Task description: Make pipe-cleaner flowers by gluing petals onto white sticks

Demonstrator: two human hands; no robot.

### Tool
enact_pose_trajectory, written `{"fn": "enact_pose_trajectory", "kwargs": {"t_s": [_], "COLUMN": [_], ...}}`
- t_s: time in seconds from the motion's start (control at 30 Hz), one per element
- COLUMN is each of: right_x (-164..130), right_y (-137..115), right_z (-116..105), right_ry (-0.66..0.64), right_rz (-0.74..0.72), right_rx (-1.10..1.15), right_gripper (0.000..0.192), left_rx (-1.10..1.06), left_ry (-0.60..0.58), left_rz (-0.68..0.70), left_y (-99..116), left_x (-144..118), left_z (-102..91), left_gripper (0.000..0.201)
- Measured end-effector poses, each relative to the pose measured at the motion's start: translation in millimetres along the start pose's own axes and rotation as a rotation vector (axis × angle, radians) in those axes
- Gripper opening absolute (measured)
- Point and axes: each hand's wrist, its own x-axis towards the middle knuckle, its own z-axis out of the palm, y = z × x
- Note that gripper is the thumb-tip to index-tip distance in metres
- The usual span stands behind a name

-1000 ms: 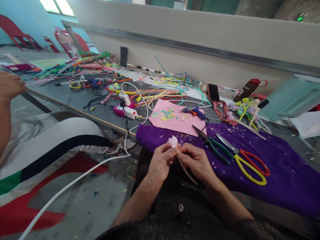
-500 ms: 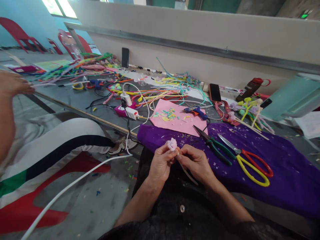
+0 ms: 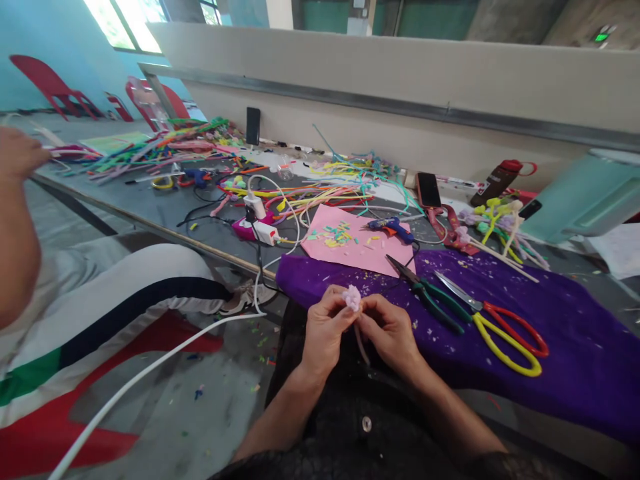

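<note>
Left hand point(image 3: 321, 330) pinches the fluffy puff point(image 3: 352, 299), right hand point(image 3: 391, 331) its bendy stem point(image 3: 361, 343), by the near edge of the surface point(image 3: 145, 200). Puff looks light, soft, easily squashed; best hold the stem

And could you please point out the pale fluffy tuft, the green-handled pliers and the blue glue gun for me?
Pale fluffy tuft point(image 3: 352, 299): head view, middle of its ruffled surface.
Green-handled pliers point(image 3: 416, 282): head view, near the pivot.
Blue glue gun point(image 3: 397, 228): head view, on its body.
</note>
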Motion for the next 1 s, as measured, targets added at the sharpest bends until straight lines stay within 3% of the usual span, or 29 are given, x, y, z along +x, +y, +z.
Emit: {"fn": "enact_pose_trajectory", "kwargs": {"t_s": [0.2,0.43,0.7,1.0], "right_x": [0,0,5,5], "right_y": [-4,-6,-1,-4], "right_z": [-4,-4,-3,-3], "right_ry": [-0.089,-0.088,-0.015,-0.094], "right_rz": [0.148,0.277,0.362,0.328], "right_rx": [0.226,0.486,0.602,0.503], "right_gripper": [0.014,0.017,0.016,0.02], "left_rx": [0.1,0.019,-0.142,-0.18], "left_ry": [-0.087,-0.144,-0.206,-0.106], "left_rz": [0.08,-0.06,-0.222,-0.317], "left_y": [1,-5,-8,-9], "left_x": [0,1,2,11], "left_z": [-0.8,-4.8,-4.1,-8.3], "left_gripper": [0.009,0.019,0.039,0.013]}}
